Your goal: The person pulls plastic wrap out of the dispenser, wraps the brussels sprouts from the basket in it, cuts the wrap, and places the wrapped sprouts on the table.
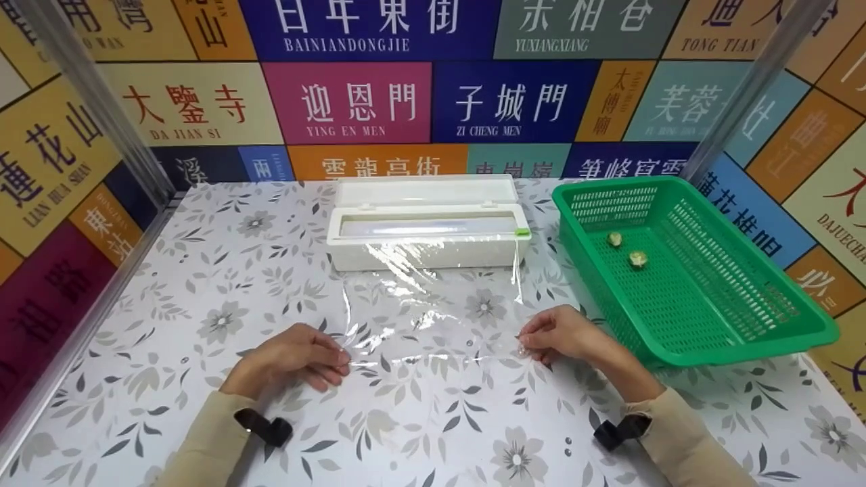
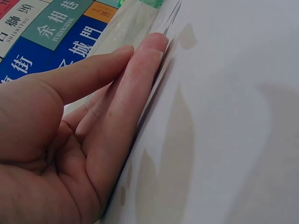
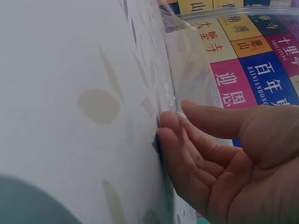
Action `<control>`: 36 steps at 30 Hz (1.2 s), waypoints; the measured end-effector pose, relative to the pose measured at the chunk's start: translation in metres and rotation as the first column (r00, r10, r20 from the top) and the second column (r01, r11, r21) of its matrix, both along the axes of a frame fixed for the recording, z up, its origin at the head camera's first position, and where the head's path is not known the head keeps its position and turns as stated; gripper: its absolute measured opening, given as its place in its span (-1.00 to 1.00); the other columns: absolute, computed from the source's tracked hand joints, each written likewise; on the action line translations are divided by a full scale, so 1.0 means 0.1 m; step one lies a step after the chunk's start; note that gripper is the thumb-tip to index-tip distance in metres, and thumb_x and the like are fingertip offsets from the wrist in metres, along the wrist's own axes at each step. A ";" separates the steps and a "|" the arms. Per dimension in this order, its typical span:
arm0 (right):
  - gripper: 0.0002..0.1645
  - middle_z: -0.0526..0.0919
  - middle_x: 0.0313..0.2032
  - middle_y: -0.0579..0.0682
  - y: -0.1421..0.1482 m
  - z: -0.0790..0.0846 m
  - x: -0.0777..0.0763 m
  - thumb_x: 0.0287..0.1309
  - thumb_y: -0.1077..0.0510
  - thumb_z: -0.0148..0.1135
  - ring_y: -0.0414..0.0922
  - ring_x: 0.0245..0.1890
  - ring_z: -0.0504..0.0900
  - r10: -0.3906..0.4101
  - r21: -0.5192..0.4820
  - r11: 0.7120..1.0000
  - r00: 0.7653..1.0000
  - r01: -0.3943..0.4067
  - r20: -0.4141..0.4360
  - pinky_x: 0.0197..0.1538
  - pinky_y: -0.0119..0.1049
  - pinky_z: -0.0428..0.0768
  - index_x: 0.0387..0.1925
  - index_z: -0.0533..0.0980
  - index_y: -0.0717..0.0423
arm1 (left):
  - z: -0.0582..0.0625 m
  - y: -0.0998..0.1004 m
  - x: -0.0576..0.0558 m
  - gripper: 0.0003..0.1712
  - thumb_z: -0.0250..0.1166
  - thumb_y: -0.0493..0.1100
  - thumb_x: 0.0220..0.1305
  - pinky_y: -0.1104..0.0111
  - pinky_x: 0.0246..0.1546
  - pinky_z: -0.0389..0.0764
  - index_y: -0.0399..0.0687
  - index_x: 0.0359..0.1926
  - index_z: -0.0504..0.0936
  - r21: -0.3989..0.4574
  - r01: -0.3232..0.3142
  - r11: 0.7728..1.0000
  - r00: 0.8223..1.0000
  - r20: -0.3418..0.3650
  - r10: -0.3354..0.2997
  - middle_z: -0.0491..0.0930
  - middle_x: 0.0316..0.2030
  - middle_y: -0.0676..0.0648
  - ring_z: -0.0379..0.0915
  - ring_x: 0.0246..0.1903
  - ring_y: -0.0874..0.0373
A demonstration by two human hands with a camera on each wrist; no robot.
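Note:
A clear sheet of plastic wrap (image 1: pixel 433 318) stretches from a white cling film box (image 1: pixel 426 256) toward me, low over the table. My left hand (image 1: pixel 304 355) pinches its near left corner between thumb and fingers. At the near right corner my right hand (image 1: pixel 558 335) pinches the film in the same way. The box's lid (image 1: pixel 426 191) is raised, and a green slide cutter (image 1: pixel 521 232) sits at the right end of its front edge. In the right wrist view the film (image 3: pixel 187 60) runs away from the fingertips.
To the right stands a green plastic basket (image 1: pixel 676 355) with two small pale, roundish pieces (image 1: pixel 638 258) in it. A flower-patterned cloth (image 1: pixel 223 321) covers the table. Walls with coloured name panels (image 1: pixel 348 101) and clear corner posts (image 1: pixel 751 88) enclose the back and sides.

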State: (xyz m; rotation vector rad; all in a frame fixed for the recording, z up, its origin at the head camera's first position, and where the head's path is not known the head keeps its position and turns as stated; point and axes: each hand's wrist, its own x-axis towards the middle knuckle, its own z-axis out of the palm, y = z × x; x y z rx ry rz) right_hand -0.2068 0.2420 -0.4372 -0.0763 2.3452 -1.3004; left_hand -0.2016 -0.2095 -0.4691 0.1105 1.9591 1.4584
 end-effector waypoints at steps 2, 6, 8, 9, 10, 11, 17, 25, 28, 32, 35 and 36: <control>-0.65 0.71 -0.39 0.02 -0.01 0.08 0.06 0.27 0.16 0.33 -0.20 -0.48 0.62 0.005 0.055 0.998 0.998 -0.002 -0.064 -0.41 -0.36 0.66 -0.08 0.58 0.40 | 0.00 0.01 0.00 -0.65 0.40 -0.14 0.25 0.35 -0.38 0.78 -0.37 -0.10 0.68 0.000 -0.005 1.000 1.000 0.004 0.005 0.78 -0.32 -0.12 0.74 -0.41 0.17; -0.53 0.72 -0.14 0.18 -0.01 0.33 0.18 0.29 0.07 0.31 -0.09 -0.38 0.64 0.034 0.142 0.990 0.985 -0.010 -0.170 -0.33 -0.27 0.64 0.05 0.54 0.37 | 0.02 0.02 0.01 -0.66 0.41 -0.15 0.24 0.36 -0.39 0.78 -0.37 -0.11 0.67 -0.002 -0.008 1.000 1.000 0.011 0.008 0.78 -0.32 -0.13 0.74 -0.42 0.17; -0.50 0.68 -0.01 0.25 0.00 0.47 0.24 0.30 0.07 0.30 -0.03 -0.26 0.68 0.053 0.134 0.991 0.976 -0.024 -0.213 -0.26 -0.24 0.68 0.11 0.52 0.36 | 0.03 0.02 0.01 -0.65 0.40 -0.15 0.25 0.36 -0.39 0.78 -0.37 -0.09 0.67 0.001 -0.006 1.000 1.000 0.012 0.006 0.78 -0.31 -0.13 0.74 -0.41 0.17; -0.50 0.66 0.04 0.28 0.01 0.54 0.26 0.31 0.08 0.30 0.01 -0.19 0.70 0.057 0.124 0.992 0.972 -0.029 -0.228 -0.22 -0.23 0.70 0.13 0.52 0.35 | 0.03 0.02 0.01 -0.65 0.39 -0.15 0.26 0.35 -0.38 0.78 -0.37 -0.08 0.66 0.004 -0.004 1.000 1.000 0.012 0.004 0.78 -0.31 -0.14 0.74 -0.41 0.16; -0.50 0.65 0.07 0.30 0.02 0.60 0.28 0.31 0.09 0.30 0.04 -0.13 0.71 0.063 0.111 0.993 0.967 -0.037 -0.246 -0.19 -0.23 0.72 0.14 0.51 0.34 | 0.03 0.02 0.01 -0.64 0.39 -0.15 0.26 0.35 -0.38 0.78 -0.37 -0.07 0.65 0.006 -0.004 1.000 1.000 0.014 0.004 0.78 -0.30 -0.14 0.74 -0.41 0.16; -0.50 0.63 0.10 0.31 0.04 0.66 0.29 0.31 0.09 0.29 0.04 -0.08 0.71 0.067 0.097 0.994 0.964 -0.043 -0.259 -0.16 -0.24 0.73 0.16 0.51 0.33 | 0.02 0.02 0.01 -0.64 0.39 -0.15 0.27 0.35 -0.38 0.78 -0.37 -0.06 0.65 0.007 -0.003 1.000 1.000 0.014 0.002 0.78 -0.29 -0.14 0.74 -0.41 0.16; -0.46 0.58 0.20 0.28 0.22 0.97 0.26 0.34 0.05 0.27 -0.26 -0.10 0.69 0.017 0.017 1.000 0.958 -0.013 -0.287 -0.06 -0.37 0.72 0.23 0.47 0.27 | 0.02 0.01 0.01 -0.61 0.38 -0.14 0.27 0.34 -0.37 0.78 -0.36 -0.02 0.62 -0.002 0.007 1.000 1.000 0.010 -0.007 0.77 -0.27 -0.14 0.74 -0.39 0.15; -0.43 0.68 0.06 -0.18 0.69 1.32 0.04 0.33 -0.09 0.27 -0.31 -0.04 0.67 -0.064 -0.015 0.998 0.925 0.063 -0.374 -0.02 -0.45 0.69 0.24 0.50 0.14 | 0.03 0.01 0.01 -0.60 0.38 -0.15 0.27 0.35 -0.40 0.78 -0.38 0.00 0.61 0.005 0.007 1.000 1.000 0.005 -0.007 0.77 -0.27 -0.14 0.74 -0.40 0.16; -0.45 0.69 -0.02 -0.34 0.83 1.41 -0.10 0.34 -0.05 0.26 -0.33 -0.03 0.67 -0.078 -0.035 0.997 0.920 0.070 -0.384 -0.04 -0.48 0.69 0.25 0.49 0.12 | 0.03 0.01 0.01 -0.59 0.38 -0.11 0.27 0.36 -0.41 0.78 -0.38 -0.02 0.63 0.005 0.011 1.000 1.000 -0.015 -0.011 0.77 -0.31 -0.11 0.74 -0.41 0.17; -0.41 0.68 0.00 -0.37 1.00 1.47 -0.31 0.33 -0.08 0.27 -0.36 -0.01 0.66 -0.108 -0.033 0.994 0.924 0.103 -0.367 -0.03 -0.47 0.70 0.30 0.45 0.03 | 0.02 0.01 0.02 -0.58 0.38 -0.09 0.28 0.36 -0.41 0.78 -0.38 -0.03 0.64 0.002 0.012 1.000 1.000 -0.027 -0.012 0.78 -0.33 -0.07 0.73 -0.42 0.19; -0.37 0.67 0.03 -0.35 1.14 1.46 -0.46 0.31 -0.13 0.27 -0.37 0.02 0.65 -0.125 -0.032 0.992 0.927 0.122 -0.354 -0.02 -0.51 0.68 0.32 0.44 -0.01 | 0.02 0.02 0.02 -0.59 0.39 -0.10 0.27 0.36 -0.41 0.78 -0.37 -0.03 0.64 -0.001 0.006 1.000 1.000 -0.019 -0.006 0.78 -0.32 -0.08 0.73 -0.42 0.19; -0.37 0.67 0.03 -0.35 1.18 1.45 -0.51 0.31 -0.12 0.27 -0.38 0.02 0.64 -0.132 -0.046 0.991 0.928 0.124 -0.349 -0.01 -0.52 0.67 0.33 0.44 -0.01 | 0.03 0.02 0.02 -0.59 0.40 -0.09 0.26 0.36 -0.41 0.78 -0.36 -0.03 0.64 -0.004 0.001 1.000 1.000 -0.016 -0.001 0.78 -0.32 -0.08 0.73 -0.42 0.18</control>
